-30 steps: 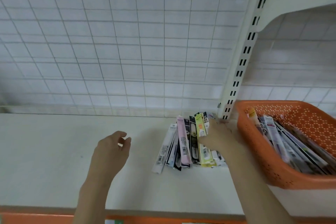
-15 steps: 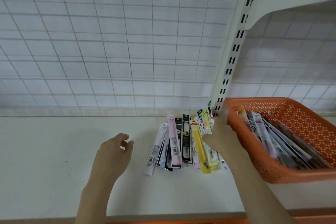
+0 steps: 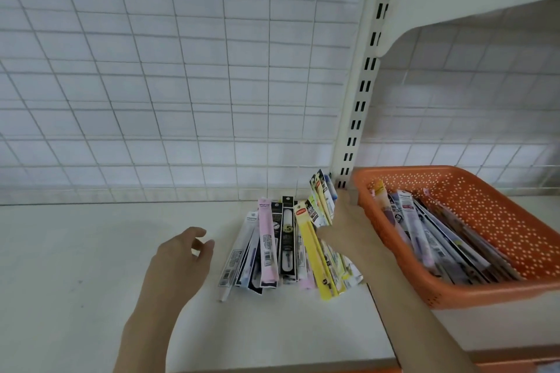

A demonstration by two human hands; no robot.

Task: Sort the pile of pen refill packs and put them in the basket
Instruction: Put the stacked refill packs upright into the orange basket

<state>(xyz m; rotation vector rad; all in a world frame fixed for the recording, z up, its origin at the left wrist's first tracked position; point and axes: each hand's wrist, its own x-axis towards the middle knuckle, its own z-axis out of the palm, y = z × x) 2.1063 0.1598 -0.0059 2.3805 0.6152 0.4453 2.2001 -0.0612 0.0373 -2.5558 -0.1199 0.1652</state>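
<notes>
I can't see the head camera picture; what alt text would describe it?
A person's right hand grips a few pen refill packs lifted from a fanned pile of packs on a white shelf, beside an orange perforated plastic basket already holding packs. The left hand hovers empty, fingers loosely curled.

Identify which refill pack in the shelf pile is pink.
The pink pack, second from the pile's left end, between the white pack and a black one; the rest look white, black or yellow.
</notes>
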